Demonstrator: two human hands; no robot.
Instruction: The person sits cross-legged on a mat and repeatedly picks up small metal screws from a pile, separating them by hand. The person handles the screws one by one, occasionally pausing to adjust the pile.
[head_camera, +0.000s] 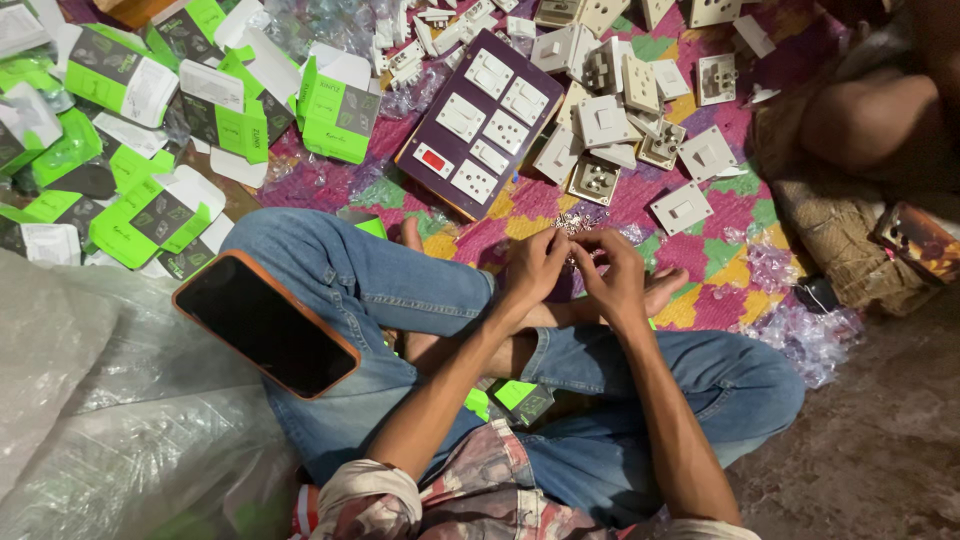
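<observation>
Item in hand: a small clear plastic packet (572, 224) of what look like tiny metal fittings, at frame centre just above the crossed ankles. Contents too small to identify.

Hands: left hand (533, 266) and right hand (612, 272) close together, fingertips of both pinching the packet from either side; neither hand is spread.

Handling, as judged: very light, limp, crinkly film, probably slippery; loose small parts inside would spill if it tears open. Best gripped at the top edge between thumb and forefinger, with the bulk hanging below.

Adjacent stock:
- Dark purple switchboard panel (478, 124), upper centre, rectangular, carrying white switches and sockets and one red indicator.
- Loose white switch and socket modules (625, 120), upper right of centre, scattered face up and face down on a patterned pink, green and yellow mat (735, 265).
- Green and white cartons (335, 105), upper left, small folding boxes with dark product panels, many open-flapped; one more green carton (520, 398) lower centre by the knee.
- Empty clear wrappers (805, 335), right of centre.
- Smartphone (265, 322) in orange case, screen dark, resting on the jeans-clad thigh, left of centre.
- Translucent plastic sheeting (110, 420), lower left.
</observation>
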